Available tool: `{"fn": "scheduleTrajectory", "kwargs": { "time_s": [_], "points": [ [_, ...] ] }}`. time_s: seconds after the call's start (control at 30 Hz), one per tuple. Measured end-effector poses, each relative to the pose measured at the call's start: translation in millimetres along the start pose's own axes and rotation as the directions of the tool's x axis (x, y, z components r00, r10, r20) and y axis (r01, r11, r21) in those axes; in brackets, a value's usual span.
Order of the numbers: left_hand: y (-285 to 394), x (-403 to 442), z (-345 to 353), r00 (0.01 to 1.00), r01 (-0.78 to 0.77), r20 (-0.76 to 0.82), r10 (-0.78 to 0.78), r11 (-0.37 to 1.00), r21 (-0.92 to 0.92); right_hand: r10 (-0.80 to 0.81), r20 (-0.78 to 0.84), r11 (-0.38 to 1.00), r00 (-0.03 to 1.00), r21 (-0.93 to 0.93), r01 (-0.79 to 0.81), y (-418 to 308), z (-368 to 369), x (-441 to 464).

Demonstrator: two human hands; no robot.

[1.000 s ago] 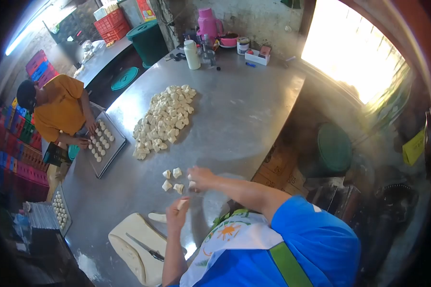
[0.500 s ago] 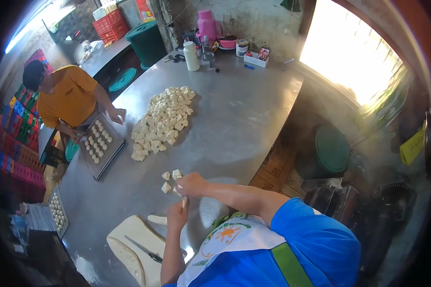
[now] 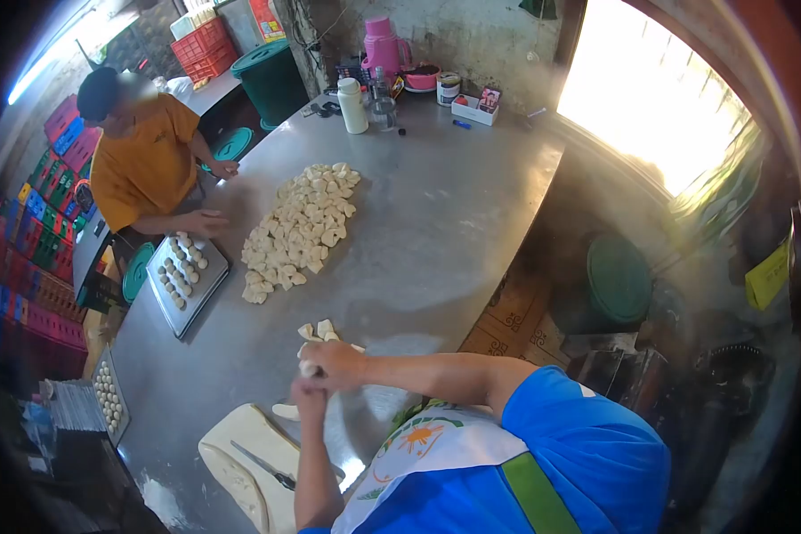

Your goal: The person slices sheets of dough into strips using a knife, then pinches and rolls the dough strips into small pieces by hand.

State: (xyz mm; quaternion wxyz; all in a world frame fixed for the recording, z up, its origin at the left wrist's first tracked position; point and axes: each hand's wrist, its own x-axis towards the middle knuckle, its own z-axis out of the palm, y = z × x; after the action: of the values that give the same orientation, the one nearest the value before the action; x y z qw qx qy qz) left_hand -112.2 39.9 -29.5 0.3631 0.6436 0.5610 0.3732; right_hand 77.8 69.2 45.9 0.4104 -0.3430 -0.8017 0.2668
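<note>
My right hand (image 3: pixel 334 363) and my left hand (image 3: pixel 310 397) are closed and touch each other over the metal table, with a bit of pale dough (image 3: pixel 308 368) showing between them. Just beyond my right hand lie a few small dough pieces (image 3: pixel 326 328), partly covered by it. A short dough strip (image 3: pixel 286 411) rests beside my left wrist. Nearer me, a knife (image 3: pixel 260 460) lies on a flat dough slab (image 3: pixel 227 438). Farther up the table is a large heap of cut dough pieces (image 3: pixel 301 227).
Across the table (image 3: pixel 436 222) a co-worker (image 3: pixel 147 160) stands by a tray of dough balls (image 3: pixel 187 316). Another tray (image 3: pixel 123 392) sits at the left edge. A white bottle (image 3: pixel 353 107), pink jug (image 3: pixel 384 49) and small box (image 3: pixel 474 110) stand at the back.
My hands have come together, the right moving left and toward me. The co-worker has shifted right and straightened, with both hands now off the dough balls.
</note>
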Motion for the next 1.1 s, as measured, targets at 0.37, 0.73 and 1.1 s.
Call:
{"fn": "scheduleTrajectory", "kwargs": {
  "time_s": [0.37, 0.73, 1.1],
  "points": [
    [22, -9, -16, 0.963, -0.208, 0.214, 0.165, 0.957, 0.2, 0.084, 0.147, 0.97, 0.986, -0.24, -0.047, 19, 0, -13],
    [72, -17, -5, 0.978, 0.042, 0.183, -0.1, 0.954, 0.295, 0.445, 0.129, 0.891, 0.886, -0.168, -0.422, 6, -2, 2],
    [36, -10, -18, 0.933, -0.342, 0.141, 0.331, 0.938, 0.058, 0.175, 0.477, 0.971, 0.862, 0.063, -0.231, 0, -2, -11]
  ]
}}
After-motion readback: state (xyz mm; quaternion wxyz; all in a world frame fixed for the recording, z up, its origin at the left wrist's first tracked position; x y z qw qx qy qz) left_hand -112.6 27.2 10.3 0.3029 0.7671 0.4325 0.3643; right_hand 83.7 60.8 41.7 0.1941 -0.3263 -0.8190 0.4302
